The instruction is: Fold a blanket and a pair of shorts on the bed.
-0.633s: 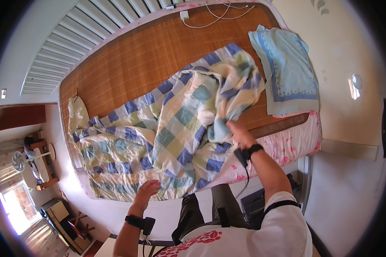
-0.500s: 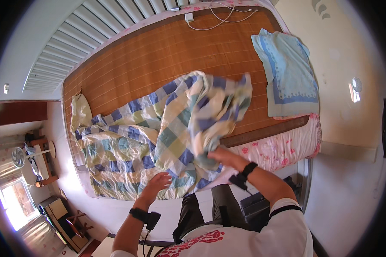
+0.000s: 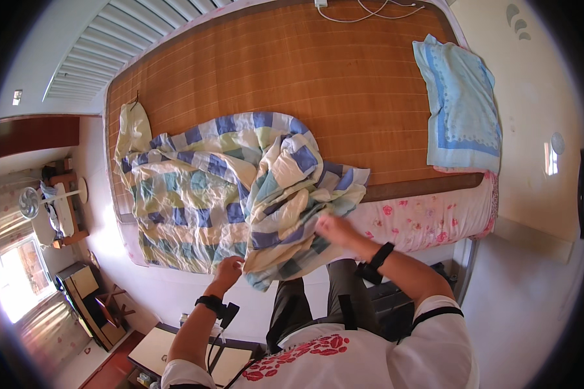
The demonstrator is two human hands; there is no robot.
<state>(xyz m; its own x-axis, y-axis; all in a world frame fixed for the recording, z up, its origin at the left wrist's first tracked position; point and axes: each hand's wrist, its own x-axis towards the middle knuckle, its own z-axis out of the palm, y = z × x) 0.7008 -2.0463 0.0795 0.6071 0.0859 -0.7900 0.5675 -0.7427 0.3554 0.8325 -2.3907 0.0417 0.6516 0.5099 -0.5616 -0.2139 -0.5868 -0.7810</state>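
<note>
Head view: crumpled checked quilt [image 3: 240, 201] over flat, fine-lined mat [image 3: 266, 71].

At the near edge of the bed [image 3: 428, 217], we get the right hand [image 3: 336, 230] only as a blur against the quilt [image 3: 292, 172], so we cannot tell whether it grips cloth. Farther left along that edge, the left hand [image 3: 226, 272] meets the hem, too small for us to make out a pinch. Bunched folds hide parts of the quilt itself from us, and the mat [image 3: 272, 71] underneath. Beside the bed's far edge, our view cuts off a white adapter [image 3: 321, 3] and loops of cable [image 3: 352, 21] (we cannot trace where they run). Past the bed's left end, small things [image 3: 48, 189] are too tiny to name.
</note>
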